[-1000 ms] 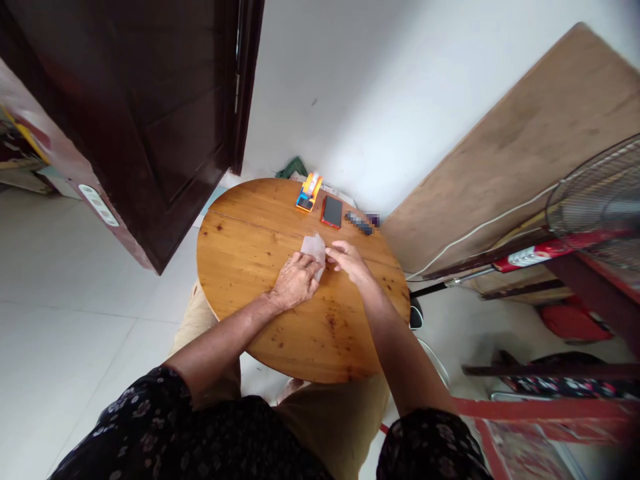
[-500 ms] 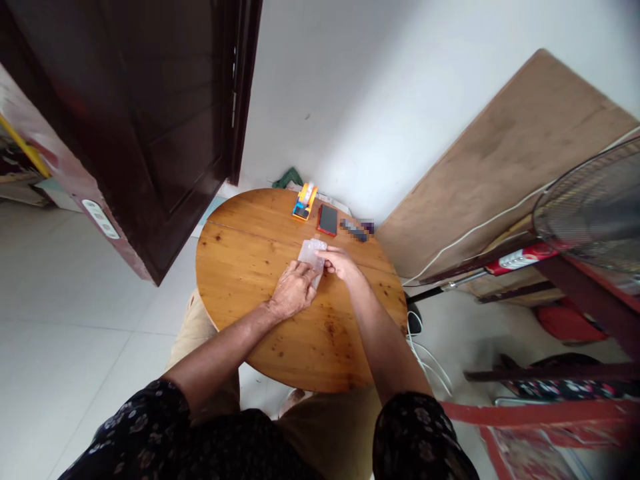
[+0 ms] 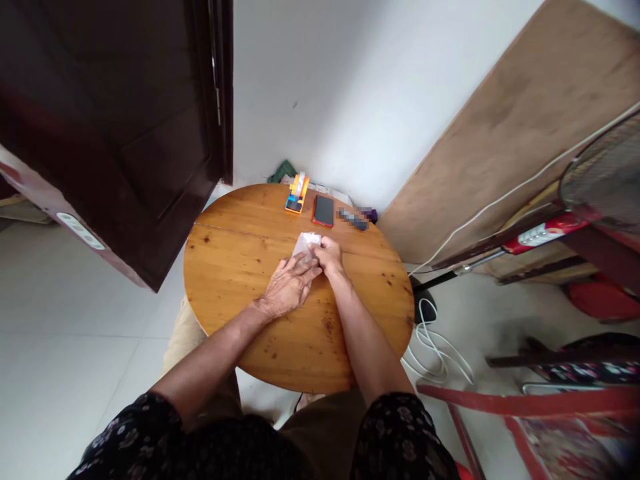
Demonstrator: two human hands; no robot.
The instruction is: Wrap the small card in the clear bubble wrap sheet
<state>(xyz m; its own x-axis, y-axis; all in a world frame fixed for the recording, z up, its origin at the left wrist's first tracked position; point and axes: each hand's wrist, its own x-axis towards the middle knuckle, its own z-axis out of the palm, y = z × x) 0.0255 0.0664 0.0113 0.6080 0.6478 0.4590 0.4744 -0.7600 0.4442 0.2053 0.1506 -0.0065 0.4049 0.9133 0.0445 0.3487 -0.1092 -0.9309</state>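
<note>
A small pale, translucent packet (image 3: 304, 244) lies on the round wooden table (image 3: 235, 267). My left hand (image 3: 286, 288) rests flat over its near end, fingers pressing it down. My right hand (image 3: 327, 256) pinches the packet's right edge with thumb and fingers. Most of the packet is hidden under both hands.
At the table's far edge lie an orange and blue object (image 3: 295, 196), a red-cased phone (image 3: 323, 211) and a small dark item (image 3: 354, 219). A dark door (image 3: 125, 127) stands left. A wooden board (image 3: 505, 120), a fan (image 3: 600, 180) and white cable (image 3: 435, 343) are right.
My right hand moved in from beside the packet and closed onto its edge, and the left hand slid further over it. The camera view shifted slightly.
</note>
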